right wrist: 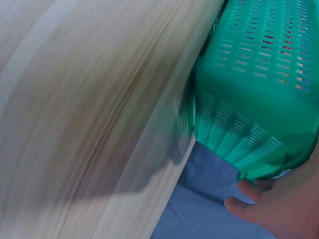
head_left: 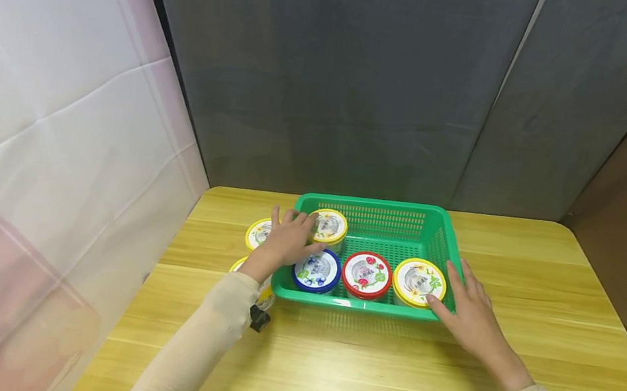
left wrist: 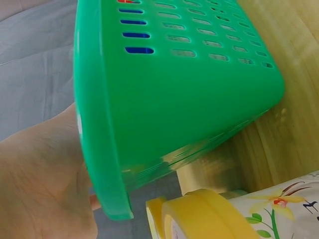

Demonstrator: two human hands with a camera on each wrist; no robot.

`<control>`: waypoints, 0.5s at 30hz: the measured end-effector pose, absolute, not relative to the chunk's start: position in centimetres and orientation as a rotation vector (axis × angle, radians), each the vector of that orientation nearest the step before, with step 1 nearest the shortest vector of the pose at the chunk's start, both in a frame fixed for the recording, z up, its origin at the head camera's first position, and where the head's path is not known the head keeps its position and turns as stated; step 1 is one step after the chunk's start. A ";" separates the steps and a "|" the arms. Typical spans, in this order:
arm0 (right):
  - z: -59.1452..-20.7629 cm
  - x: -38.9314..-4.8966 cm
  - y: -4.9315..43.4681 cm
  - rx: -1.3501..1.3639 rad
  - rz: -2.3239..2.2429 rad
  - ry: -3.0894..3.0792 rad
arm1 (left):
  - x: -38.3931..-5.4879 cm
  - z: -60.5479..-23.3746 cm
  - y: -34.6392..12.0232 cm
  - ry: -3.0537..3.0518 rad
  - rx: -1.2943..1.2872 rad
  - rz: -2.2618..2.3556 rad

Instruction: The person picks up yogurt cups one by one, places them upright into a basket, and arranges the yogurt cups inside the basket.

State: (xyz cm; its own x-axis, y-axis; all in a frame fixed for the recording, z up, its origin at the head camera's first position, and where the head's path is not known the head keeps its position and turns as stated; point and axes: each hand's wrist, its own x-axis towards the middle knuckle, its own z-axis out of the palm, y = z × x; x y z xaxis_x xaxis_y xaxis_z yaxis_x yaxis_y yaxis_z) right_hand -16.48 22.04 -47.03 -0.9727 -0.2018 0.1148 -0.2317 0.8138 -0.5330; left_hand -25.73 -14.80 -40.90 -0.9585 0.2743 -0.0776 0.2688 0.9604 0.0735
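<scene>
A green plastic basket [head_left: 358, 305] holds several round tubs with white-topped lids. In its front row are a blue-rimmed tub [head_left: 317, 271], a red-rimmed tub [head_left: 366, 275] and a yellow-rimmed tub [head_left: 419, 282]. Another yellow-rimmed tub [head_left: 330, 226] stands at the back left inside. My left hand [head_left: 286, 240] reaches over the left rim, fingers spread, thumb and forefinger beside that back tub; whether they touch it is unclear. At the right rim rests my right hand [head_left: 473, 318], fingers extended along the outside, its thumb over the edge by the front yellow-rimmed tub.
Outside the basket to the left stand a yellow-lidded tub [head_left: 257, 233] and a second one nearer, partly behind my left wrist; a flower label [left wrist: 284, 209] shows up close. The wooden table [head_left: 348, 374] ends at a grey curtain [head_left: 334, 91]. A white sheet hangs left.
</scene>
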 end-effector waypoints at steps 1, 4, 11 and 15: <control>-47.0 -16.5 22.0 0.351 0.877 -2.941 | -25.7 -40.9 -14.8 3.027 0.422 0.092; -47.0 -16.4 22.0 0.351 0.877 -2.941 | -25.7 -40.9 -14.9 3.031 0.424 0.089; -47.1 -16.5 22.1 0.347 0.879 -2.944 | -25.6 -40.8 -15.1 3.033 0.427 0.105; -47.0 -16.5 22.1 0.346 0.883 -2.944 | -25.4 -40.7 -15.3 3.027 0.424 0.104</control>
State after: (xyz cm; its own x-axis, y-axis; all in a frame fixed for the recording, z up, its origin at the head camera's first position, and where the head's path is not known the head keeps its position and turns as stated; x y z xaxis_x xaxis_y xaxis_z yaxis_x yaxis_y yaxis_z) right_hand -16.50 22.08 -47.04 -0.9739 -0.1990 0.1097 -0.2265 0.8121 -0.5377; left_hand -25.43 -15.28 -40.65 -0.9581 0.2770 -0.0725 0.2714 0.9592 0.0785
